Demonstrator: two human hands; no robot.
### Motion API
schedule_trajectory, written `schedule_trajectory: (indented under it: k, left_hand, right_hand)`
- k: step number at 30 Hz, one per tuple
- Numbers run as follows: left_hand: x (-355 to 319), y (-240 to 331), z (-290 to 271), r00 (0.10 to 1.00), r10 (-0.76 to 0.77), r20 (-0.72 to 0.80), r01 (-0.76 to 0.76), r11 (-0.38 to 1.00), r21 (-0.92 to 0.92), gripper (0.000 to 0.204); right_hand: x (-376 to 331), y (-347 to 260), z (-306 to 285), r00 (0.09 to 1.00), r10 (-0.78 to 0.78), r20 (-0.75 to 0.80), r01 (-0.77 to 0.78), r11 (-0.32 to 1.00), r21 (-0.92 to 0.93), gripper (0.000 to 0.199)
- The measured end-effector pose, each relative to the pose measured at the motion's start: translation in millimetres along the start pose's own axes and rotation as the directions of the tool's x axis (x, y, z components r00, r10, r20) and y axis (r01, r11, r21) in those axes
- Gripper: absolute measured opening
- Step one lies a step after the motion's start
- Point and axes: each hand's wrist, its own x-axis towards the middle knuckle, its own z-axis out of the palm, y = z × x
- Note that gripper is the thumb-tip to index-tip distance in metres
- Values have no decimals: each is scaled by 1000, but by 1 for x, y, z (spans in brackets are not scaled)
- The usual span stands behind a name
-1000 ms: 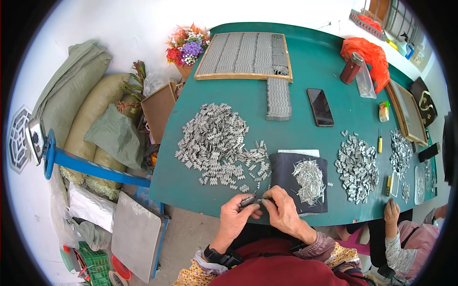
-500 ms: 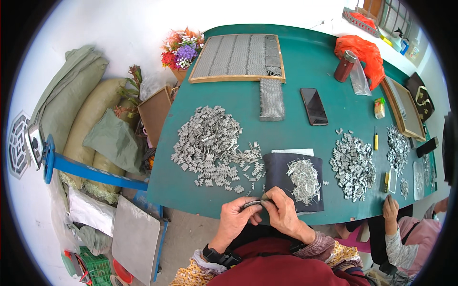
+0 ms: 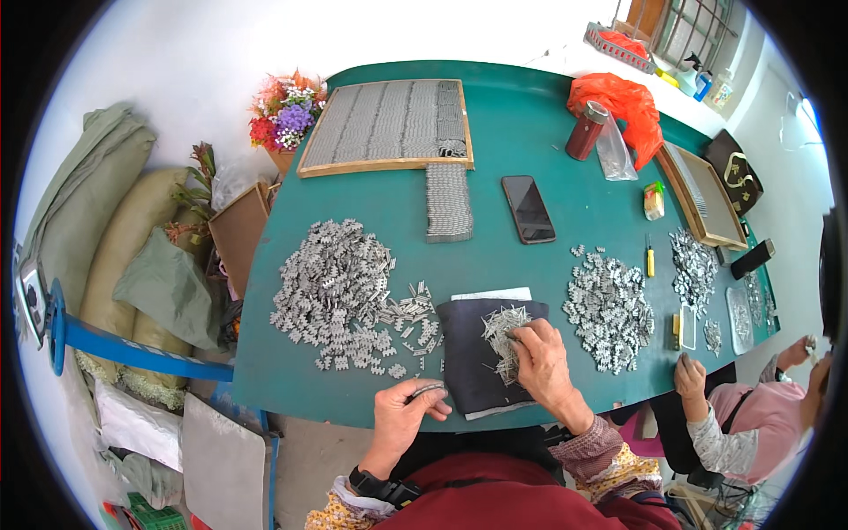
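My left hand (image 3: 402, 415) is closed on a short linked metal strip (image 3: 426, 389), held at the table's front edge with part of it hidden by the fingers. On the dark cloth (image 3: 468, 375) lies a heap of thin metal pins (image 3: 505, 331). My right hand (image 3: 546, 364) reaches to the heap's right side, its thumb and fingers pinched together; whether a pin is between them I cannot make out. Beyond my left hand spreads a big pile of toothed metal links (image 3: 331, 283), with small loose pieces (image 3: 415, 314) along its right side.
A wooden-framed tray (image 3: 380, 124) of linked strips stands at the back, a strip stack (image 3: 449, 203) before it. A phone (image 3: 528, 210), another link pile (image 3: 608, 309), a yellow-handled tool (image 3: 650, 256) and a red flask (image 3: 587, 132) lie rightward. A co-worker's hand (image 3: 691, 380) rests at the right edge.
My right hand has left the strip and moved right onto the pin heap. The left hand keeps the strip. The whole view has shifted, so the table appears farther left.
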Motion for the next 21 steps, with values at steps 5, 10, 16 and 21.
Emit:
schedule_trajectory:
  k: [5, 10, 16, 21]
  left_hand:
    - [0, -1, -4, 999, -43, -6, 43, 999, -9, 12]
    - [1, 2, -5, 997, -55, 48, 55, 998, 14, 13]
    - [-1, 6, -4, 997, -80, 22, 79, 996, 35, 12]
    - [0, 6, -3, 997, -75, 36, 73, 995, 66, 12]
  right_hand:
    - [-7, -8, 0, 980, -187, 66, 191, 980, -56, 14]
    - [-6, -17, 14, 974, -198, 109, 204, 977, -56, 10]
    - [-5, -22, 18, 941, -250, 228, 295, 936, -193, 9]
    - [-7, -15, 16, 974, -180, 139, 197, 973, -122, 11]
